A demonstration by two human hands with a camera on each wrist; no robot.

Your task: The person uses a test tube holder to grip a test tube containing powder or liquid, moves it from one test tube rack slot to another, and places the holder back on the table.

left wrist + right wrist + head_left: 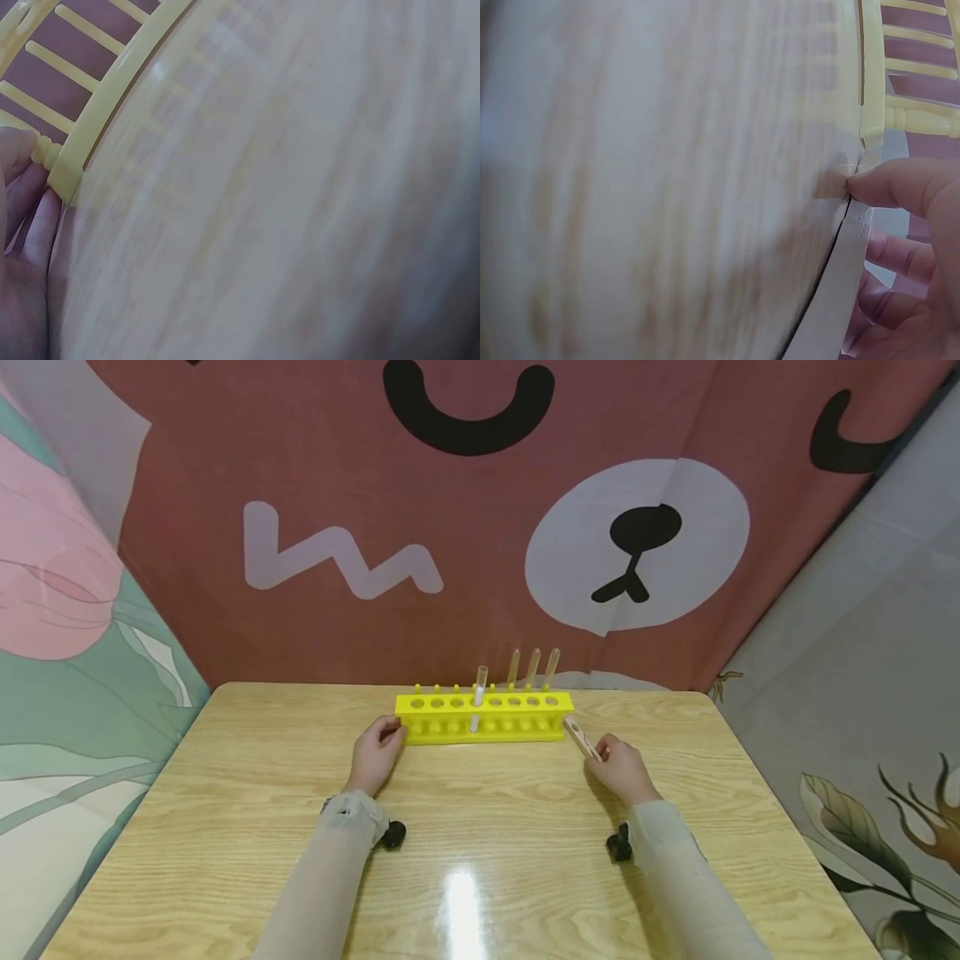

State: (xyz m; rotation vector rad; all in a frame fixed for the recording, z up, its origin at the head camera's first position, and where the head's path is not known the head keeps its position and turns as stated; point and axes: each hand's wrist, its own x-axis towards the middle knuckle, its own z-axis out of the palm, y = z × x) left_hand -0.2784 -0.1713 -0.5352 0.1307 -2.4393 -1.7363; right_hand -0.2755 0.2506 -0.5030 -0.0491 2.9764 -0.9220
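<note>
A yellow test tube rack [483,703] stands near the table's back edge. One test tube [482,677] with white contents sits upright in a hole near its middle. Three clear test tubes [534,668] rise from the pegs at the rack's back right. My left hand [377,755] grips the rack's left end; in the left wrist view its fingers [37,232] are around the end post. At the right end, my right hand [621,768] pinches the near end of a pale wooden test tube clamp [580,737], whose far end lies by the rack's corner.
The wood-grain table [480,810] reflects a bright light near its front. Behind it hangs a reddish-brown cloth [337,635] with a printed bear face. Patterned cloths stand at the left [67,693] and right [847,652]. Each wrist carries a small black camera [393,835].
</note>
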